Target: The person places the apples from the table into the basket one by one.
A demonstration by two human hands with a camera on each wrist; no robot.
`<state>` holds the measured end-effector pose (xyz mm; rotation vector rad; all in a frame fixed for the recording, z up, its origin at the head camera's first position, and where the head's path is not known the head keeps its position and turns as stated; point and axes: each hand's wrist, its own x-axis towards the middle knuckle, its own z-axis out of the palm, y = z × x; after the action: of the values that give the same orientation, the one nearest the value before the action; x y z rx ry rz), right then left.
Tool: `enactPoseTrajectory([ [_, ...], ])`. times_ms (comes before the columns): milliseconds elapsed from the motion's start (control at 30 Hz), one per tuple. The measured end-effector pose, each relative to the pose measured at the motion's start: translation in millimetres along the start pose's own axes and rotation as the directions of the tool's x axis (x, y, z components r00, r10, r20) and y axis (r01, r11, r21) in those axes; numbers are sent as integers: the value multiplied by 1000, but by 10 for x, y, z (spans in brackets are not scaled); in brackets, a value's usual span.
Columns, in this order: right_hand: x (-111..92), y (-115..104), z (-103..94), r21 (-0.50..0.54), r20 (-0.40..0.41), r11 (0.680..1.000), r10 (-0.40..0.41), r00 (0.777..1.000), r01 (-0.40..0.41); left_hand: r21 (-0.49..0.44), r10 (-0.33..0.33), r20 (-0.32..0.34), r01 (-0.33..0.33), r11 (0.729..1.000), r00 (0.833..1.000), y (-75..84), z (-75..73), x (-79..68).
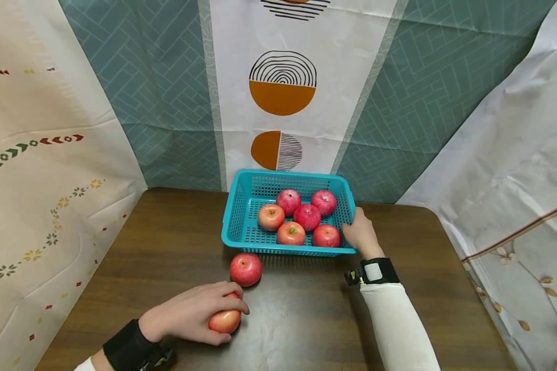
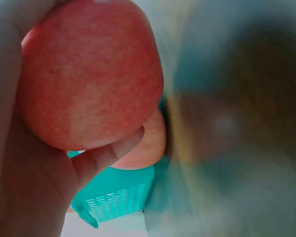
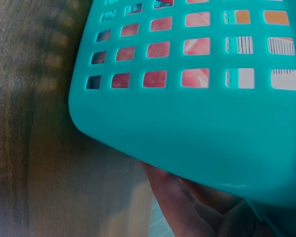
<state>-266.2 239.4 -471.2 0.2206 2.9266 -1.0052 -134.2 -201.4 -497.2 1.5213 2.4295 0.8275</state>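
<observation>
My left hand [image 1: 195,312] grips a red-yellow apple [image 1: 225,320] low over the front of the table, fingers over its top and thumb at its near side. That apple [image 2: 89,74] fills much of the left wrist view; whether it touches the table I cannot tell. Just beyond it, a loose red apple [image 1: 246,269] sits in front of the turquoise plastic basket [image 1: 288,250]. Inside the basket lie several apples [image 1: 307,217]. My right hand [image 1: 363,234] holds the basket's right rim. In the right wrist view, its fingers [image 3: 172,202] show partly behind the basket wall [image 3: 187,123].
The brown wooden table [image 1: 167,247] extends to both sides of the basket. A patterned green and white cloth [image 1: 171,103] hangs right behind the basket. Light cloths cover the left [image 1: 51,206] and right [image 1: 515,180] sides.
</observation>
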Motion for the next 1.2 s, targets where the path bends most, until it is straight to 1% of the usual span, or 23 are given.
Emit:
enactPoseTrajectory([
  [100,-2,0,5,2,-1,1000,1,1000,-1,-11,21,-22,-22,1000,1000,25,-51,35],
  [200,-8,4,12,3,3,1000,3,1000,-3,4,39,-52,-39,999,998,66,-119,75],
  [367,-11,9,12,0,4,1000,0,1000,0,4,26,-86,-25,1000,996,109,-290,175],
  [433,-10,8,8,-3,-1,1000,-2,1000,2,-2,14,-115,-14,1000,993,111,-370,230],
  [500,-8,3,6,-1,-5,1000,-3,1000,3,1,3,-162,-3,1000,987,113,-445,292],
  [600,-8,-3,6,-1,-4,1000,0,1000,0,18,-18,-244,23,1000,970,110,-539,392],
  [700,-6,-12,13,8,-2,1000,1,1000,-1,31,-53,-316,67,997,947,105,-601,493],
  [867,-3,-15,37,18,-9,1000,-11,1000,11,26,-107,-402,128,991,909,68,-635,638],
  [967,-10,-17,44,22,-10,1000,-15,1000,16,13,-132,-435,153,988,891,39,-638,714],
  [1033,-10,-12,44,25,-8,1000,-12,1000,12,0,-158,-445,176,984,882,10,-643,775],
  [1200,-9,-1,28,17,-11,1000,-7,1000,8,3,-237,-450,267,964,861,-119,-645,949],
])
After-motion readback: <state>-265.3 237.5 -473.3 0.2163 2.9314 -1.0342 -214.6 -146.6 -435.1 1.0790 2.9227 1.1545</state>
